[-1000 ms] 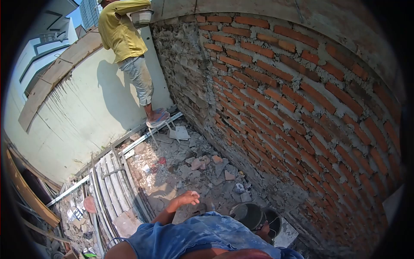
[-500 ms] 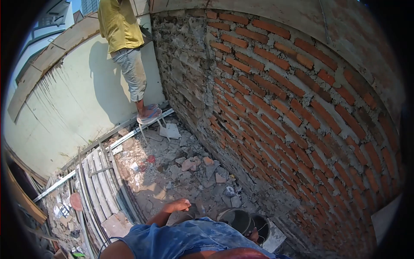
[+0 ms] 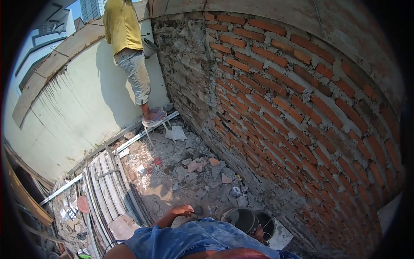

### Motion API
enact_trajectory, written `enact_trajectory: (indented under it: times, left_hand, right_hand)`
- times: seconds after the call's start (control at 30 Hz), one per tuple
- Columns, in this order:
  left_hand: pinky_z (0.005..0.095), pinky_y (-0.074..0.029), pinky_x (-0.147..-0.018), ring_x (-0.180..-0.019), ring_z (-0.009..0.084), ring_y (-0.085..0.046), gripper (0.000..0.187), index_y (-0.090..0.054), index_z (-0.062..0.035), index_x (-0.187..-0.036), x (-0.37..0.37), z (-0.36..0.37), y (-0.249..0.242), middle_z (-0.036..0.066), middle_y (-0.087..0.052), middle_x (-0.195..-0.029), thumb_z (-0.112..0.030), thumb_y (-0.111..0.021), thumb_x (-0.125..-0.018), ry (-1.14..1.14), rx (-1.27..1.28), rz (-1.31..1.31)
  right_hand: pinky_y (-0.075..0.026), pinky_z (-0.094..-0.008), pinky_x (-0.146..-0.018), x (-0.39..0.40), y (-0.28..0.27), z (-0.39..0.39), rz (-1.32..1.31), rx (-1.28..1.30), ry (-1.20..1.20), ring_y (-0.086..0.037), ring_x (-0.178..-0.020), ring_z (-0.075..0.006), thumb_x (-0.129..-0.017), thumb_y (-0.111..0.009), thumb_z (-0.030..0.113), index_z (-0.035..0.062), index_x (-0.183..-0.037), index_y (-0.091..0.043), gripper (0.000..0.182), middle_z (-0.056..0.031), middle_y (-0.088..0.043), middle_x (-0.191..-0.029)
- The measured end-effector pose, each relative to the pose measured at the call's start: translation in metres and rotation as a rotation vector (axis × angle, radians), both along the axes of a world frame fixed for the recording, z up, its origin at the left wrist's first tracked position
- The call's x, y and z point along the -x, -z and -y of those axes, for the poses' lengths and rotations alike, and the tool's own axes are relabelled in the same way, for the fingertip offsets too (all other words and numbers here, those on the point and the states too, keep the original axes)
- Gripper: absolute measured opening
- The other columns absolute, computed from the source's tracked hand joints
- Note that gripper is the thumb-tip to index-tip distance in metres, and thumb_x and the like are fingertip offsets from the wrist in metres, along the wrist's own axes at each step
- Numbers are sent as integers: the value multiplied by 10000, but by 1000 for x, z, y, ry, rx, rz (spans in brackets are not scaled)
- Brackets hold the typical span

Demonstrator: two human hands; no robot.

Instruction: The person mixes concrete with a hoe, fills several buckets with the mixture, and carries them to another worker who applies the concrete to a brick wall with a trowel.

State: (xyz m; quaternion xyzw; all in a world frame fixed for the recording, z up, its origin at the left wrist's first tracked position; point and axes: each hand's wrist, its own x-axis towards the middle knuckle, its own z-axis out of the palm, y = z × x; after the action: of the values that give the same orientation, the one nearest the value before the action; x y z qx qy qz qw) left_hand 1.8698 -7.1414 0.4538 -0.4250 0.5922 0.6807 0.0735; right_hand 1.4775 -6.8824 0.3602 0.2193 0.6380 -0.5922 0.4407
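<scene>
My left hand (image 3: 183, 210) is closed in front of my blue clothing, at the bottom middle of the view. A small dark, rounded object (image 3: 198, 210) shows at its fingers; its kind is not clear. Lower right, a dark bucket (image 3: 240, 219) with grey contents stands beside a second black bucket (image 3: 268, 235) with a thin wire handle. My right hand (image 3: 258, 233) is at the rims between them, its fingers bent and partly in shadow. It seems to grip the nearer bucket's edge.
A person in a yellow shirt (image 3: 123, 28) stands on a low stool (image 3: 166, 125) by the pale wall (image 3: 82, 99). A brick wall (image 3: 276, 86) rises on the right. Rubble (image 3: 194, 166) covers the ground; long wooden strips (image 3: 105, 185) lie left. A bucket (image 3: 149, 48) hangs beside the person.
My left hand has shifted slightly right and down, turning the dark object. The bucket beside the person in yellow now shows more clearly. The view has shifted slightly.
</scene>
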Motion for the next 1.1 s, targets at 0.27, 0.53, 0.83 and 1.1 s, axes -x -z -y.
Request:
enact_trajectory:
  times: [0.27, 0.53, 0.83, 1.1]
  left_hand:
    - [286, -480, -635, -789, 158, -581, 268, -550, -28, -917, -1, -14, 2, 76, -598, -846, -236, -387, -877, 35, 42, 110]
    - [282, -469, -701, -805, 181, -594, 305, -517, 6, -1049, 11, -18, -68, 109, -604, -925, -208, -411, -858, -118, 50, -49]
    - [286, -427, -778, -887, 173, -545, 344, -522, 8, -1072, 83, 23, -367, 104, -579, -945, -248, -545, -844, -244, 819, -776]
    - [409, -419, -705, -436, 176, -466, 288, -618, -93, -920, 101, -42, -502, 71, -562, -616, -348, -511, -840, 325, 791, -1750]
  right_hand:
    - [-370, -380, -419, 5, 1, 4, -7, 4, -54, -385, -448, -182, -856, -468, 402, 93, -716, -412, 343, -47, -417, -564]
    - [-347, -317, -412, 1, -16, 8, 4, 1, -37, -398, -433, -156, -882, -462, 347, 86, -717, -451, 310, -36, -424, -526]
    - [-351, -310, -415, 1, -12, 7, -4, 5, -21, -397, -429, -152, -891, -451, 345, 83, -736, -451, 304, -32, -434, -539]
    - [-352, -295, -421, 0, -1, -3, -2, 50, -24, -405, -441, -143, -886, -462, 336, 82, -768, -465, 280, -27, -445, -559]
